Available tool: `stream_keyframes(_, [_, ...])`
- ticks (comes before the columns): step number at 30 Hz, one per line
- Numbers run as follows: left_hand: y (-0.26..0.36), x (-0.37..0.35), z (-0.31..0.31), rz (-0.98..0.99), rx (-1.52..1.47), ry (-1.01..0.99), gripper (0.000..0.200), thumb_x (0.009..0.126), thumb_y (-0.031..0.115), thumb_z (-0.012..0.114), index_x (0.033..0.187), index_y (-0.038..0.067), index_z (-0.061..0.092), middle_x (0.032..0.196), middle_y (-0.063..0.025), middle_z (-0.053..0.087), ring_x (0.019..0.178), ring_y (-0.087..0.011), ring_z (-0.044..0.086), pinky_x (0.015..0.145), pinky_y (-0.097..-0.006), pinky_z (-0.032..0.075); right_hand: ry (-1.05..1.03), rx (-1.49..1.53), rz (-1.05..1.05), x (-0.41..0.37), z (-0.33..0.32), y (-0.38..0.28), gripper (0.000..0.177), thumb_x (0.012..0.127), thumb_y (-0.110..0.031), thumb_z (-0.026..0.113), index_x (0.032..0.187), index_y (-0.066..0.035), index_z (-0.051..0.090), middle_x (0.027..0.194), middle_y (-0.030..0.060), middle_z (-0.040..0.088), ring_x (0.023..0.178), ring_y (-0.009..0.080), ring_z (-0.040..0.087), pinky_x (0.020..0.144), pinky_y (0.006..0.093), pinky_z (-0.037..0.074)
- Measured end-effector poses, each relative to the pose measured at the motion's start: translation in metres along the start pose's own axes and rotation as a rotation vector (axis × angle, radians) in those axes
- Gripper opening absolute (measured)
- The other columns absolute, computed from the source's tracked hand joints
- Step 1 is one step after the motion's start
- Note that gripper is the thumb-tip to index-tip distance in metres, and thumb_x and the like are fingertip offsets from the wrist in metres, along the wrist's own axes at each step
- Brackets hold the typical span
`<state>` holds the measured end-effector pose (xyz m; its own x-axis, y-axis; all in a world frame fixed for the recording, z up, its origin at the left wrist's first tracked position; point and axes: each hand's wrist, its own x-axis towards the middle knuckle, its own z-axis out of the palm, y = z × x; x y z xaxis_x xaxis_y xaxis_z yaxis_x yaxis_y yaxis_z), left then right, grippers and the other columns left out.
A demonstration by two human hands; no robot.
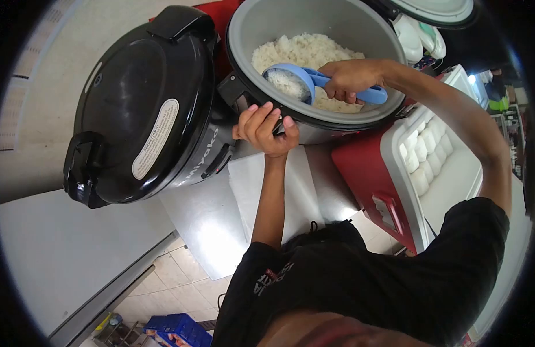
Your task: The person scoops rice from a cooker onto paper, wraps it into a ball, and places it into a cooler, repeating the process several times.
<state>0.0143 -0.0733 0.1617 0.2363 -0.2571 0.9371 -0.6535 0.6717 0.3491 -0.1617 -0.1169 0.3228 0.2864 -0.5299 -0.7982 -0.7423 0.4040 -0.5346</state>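
My right hand (354, 81) grips the handle of a blue scoop (305, 75), fingers wrapped round it. White rice fills part of the scoop's bowl, which is tilted inside the large cooker pot (244, 29). More rice (308, 49) lies heaped in the pot below. My left hand (266, 130) is at the pot's near outer side, close to its black side handle (235, 92). Its fingers are loosely curled, the thumb stands apart, and nothing shows in the palm. Sheets of white paper (273, 185) lie on the metal counter under my left forearm.
Left of the pot stands a closed black rice cooker (134, 110). To the right, an open red cooler box (371, 173) holds rows of white wrapped packs (426, 153). A metal counter (207, 231) runs beneath. Blue crates (178, 329) are on the floor at lower left.
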Motion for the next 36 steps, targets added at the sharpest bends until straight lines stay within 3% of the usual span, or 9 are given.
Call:
stream_keyframes(10, [-0.002,0.003,-0.003,0.008,-0.041,-0.033,0.019,0.084,0.024,0.061,0.096,0.009,0.056,0.103,-0.0049,0.06,0.105,-0.027,0.051,0.093,-0.0409,0.029,-0.171,0.447,-0.048,-0.014,-0.022,-0.001,0.009,0.084,-0.013,0.052,0.085,-0.011,0.043,0.054,-0.0075,0.035,0.039,-0.0001,0.029,0.038,0.0206,0.031])
stream_keyframes(16, [0.009,0.013,-0.017,-0.066,-0.063,-0.125,0.023,0.082,0.021,0.063,0.102,0.011,0.057,0.109,-0.0026,0.059,0.109,-0.0237,0.051,0.089,-0.039,0.025,0.214,1.027,-0.52,-0.035,0.005,-0.075,0.017,0.096,-0.018,0.043,0.103,-0.002,0.045,0.056,-0.0052,0.037,0.044,0.0033,0.036,0.041,0.0164,0.031])
stream_keyframes(19, [0.022,0.028,-0.036,-0.132,-0.101,-0.272,0.03,0.082,0.017,0.062,0.109,0.008,0.056,0.117,-0.0058,0.057,0.117,-0.0272,0.047,0.095,-0.0421,0.025,0.054,1.39,-0.742,-0.018,-0.004,-0.1,0.028,0.098,-0.022,0.04,0.11,0.004,0.042,0.062,-0.0015,0.039,0.047,0.0062,0.037,0.042,0.0176,0.033])
stream_keyframes(21, [0.034,0.029,-0.055,-0.167,-0.111,-0.365,0.033,0.082,0.015,0.061,0.113,0.006,0.054,0.121,-0.0077,0.055,0.121,-0.0295,0.044,0.097,-0.0439,0.025,-0.482,1.336,-1.191,0.026,-0.021,-0.099,0.026,0.095,-0.023,0.041,0.096,0.002,0.049,0.061,0.004,0.048,0.047,0.0131,0.046,0.042,0.0247,0.039])
stream_keyframes(22, [0.04,0.024,-0.065,-0.255,-0.204,-0.319,0.035,0.082,0.013,0.059,0.116,0.004,0.053,0.125,-0.0086,0.054,0.123,-0.031,0.042,0.099,-0.0448,0.026,-0.346,1.471,-1.168,-0.007,0.011,-0.114,0.024,0.097,-0.023,0.033,0.09,-0.003,0.042,0.058,-0.0016,0.033,0.048,0.0076,0.037,0.04,0.0199,0.032])
stream_keyframes(25, [0.041,-0.019,-0.105,-0.393,-0.359,-0.241,0.032,0.083,0.009,0.058,0.114,0.003,0.055,0.125,-0.0096,0.054,0.122,-0.0319,0.044,0.098,-0.044,0.033,-0.244,1.565,-1.201,-0.041,0.077,-0.109,0.027,0.097,-0.026,0.04,0.093,-0.001,0.048,0.061,0.0022,0.042,0.052,0.0074,0.041,0.043,0.0202,0.032])
stream_keyframes(29, [0.022,-0.111,-0.199,-0.377,-0.172,-1.104,0.026,0.079,0.008,0.06,0.105,0.005,0.061,0.117,-0.0113,0.057,0.111,-0.0297,0.053,0.096,-0.0417,0.038,-0.546,1.655,-1.096,-0.054,0.177,-0.039,0.037,0.099,-0.027,0.038,0.114,0.006,0.04,0.068,0.0006,0.04,0.047,0.007,0.037,0.04,0.0184,0.035])
stream_keyframes(33, [0.023,-0.163,-0.268,-0.385,-0.128,-1.26,0.039,0.08,0.013,0.06,0.117,0.003,0.056,0.132,-0.0147,0.046,0.127,-0.0313,0.039,0.104,-0.0463,0.031,-0.58,1.621,-0.737,-0.005,0.28,0.088,0.028,0.1,-0.033,0.036,0.099,-0.007,0.046,0.073,-0.0018,0.042,0.048,0.0056,0.035,0.036,0.0208,0.032])
stream_keyframes(36, [0.029,-0.167,-0.288,-0.344,0.008,-1.293,0.051,0.082,0.022,0.062,0.127,0.003,0.049,0.139,-0.0158,0.038,0.134,-0.0317,0.03,0.108,-0.049,0.023,-0.204,1.575,-0.301,0.023,0.353,0.148,0.027,0.099,-0.039,0.036,0.093,-0.014,0.045,0.067,-0.0037,0.039,0.047,0.0047,0.033,0.036,0.0201,0.031])
